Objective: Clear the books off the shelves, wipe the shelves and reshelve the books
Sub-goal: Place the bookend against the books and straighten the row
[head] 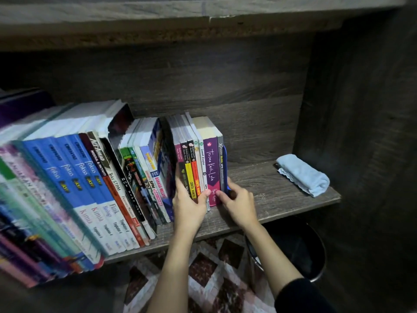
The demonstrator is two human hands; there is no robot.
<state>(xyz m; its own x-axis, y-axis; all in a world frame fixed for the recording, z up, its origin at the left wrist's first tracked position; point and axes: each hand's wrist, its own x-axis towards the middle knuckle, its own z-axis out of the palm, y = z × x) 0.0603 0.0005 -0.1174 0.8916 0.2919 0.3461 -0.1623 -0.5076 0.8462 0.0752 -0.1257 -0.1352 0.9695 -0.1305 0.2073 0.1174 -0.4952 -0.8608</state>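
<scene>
**Wood-Grain Shelf: Small Book Group Gripped at Both Ends**

Gripped the small book group [198,163] from both sides, upright on the shelf [270,195] near its front edge. Wrapped the left hand [188,206] round the group's left side, fingers pressed together along the pink end book, thumb laid across the lower spines. Curled the right hand [240,205] round the group's right end, fingertips hidden behind the grey end book, thumb pressed against the foot of the purple spine [212,168]. Located the group just right of the leaning row [90,177] of taller books in the compartment's left part, close beside it; could not tell whether touching. Located a folded light-blue cloth [302,175] flat on the same shelf, well apart to the right. Observed a dark round vessel [300,249] below the shelf, beside a patterned floor covering [214,281]; could not tell its contents.
</scene>
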